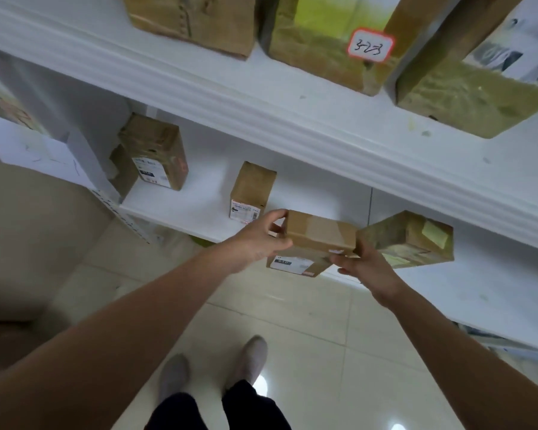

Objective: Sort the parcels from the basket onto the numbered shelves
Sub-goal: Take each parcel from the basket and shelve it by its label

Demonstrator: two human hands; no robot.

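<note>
Upper shelf [292, 97], white: three cardboard parcels [193, 20] side by side; middle parcel [317, 57] carries a tag [370, 45], apparently reading 3-2-3. Lower shelf [199, 197]: three smaller boxes [252, 187], spaced apart

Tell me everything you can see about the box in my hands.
The box is brown cardboard, sealed with tape along its top, with a white label on its lower face. It is tilted, held at the front of the lower shelf. The left hand grips its left end, the right hand its right corner. A second box sits close on its right.
</note>
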